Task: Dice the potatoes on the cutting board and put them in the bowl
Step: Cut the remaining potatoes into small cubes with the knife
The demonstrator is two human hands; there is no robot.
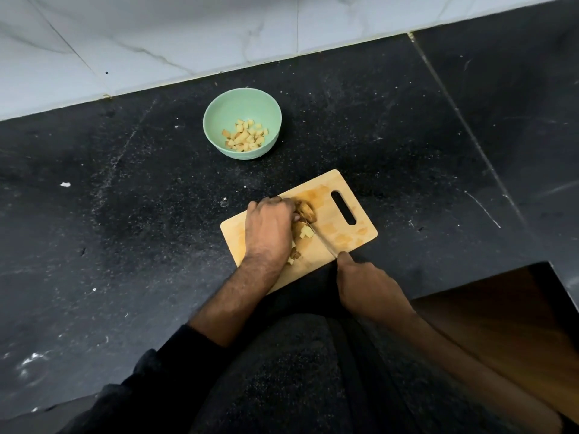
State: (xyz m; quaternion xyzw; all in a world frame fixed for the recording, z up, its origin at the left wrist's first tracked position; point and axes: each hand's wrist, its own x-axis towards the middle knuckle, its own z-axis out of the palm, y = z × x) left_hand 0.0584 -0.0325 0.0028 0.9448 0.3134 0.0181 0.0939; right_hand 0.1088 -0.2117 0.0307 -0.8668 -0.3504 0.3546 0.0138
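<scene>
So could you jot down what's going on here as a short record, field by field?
surface: dark stone counter
cutting board: wooden, handle slot at its far right end
left hand: holds down a potato piece
right hand: grips the knife, blade across the board
cut cubes: a few beside the blade
bowl: green, beyond the board, with diced potato inside
progress: partly done
</scene>
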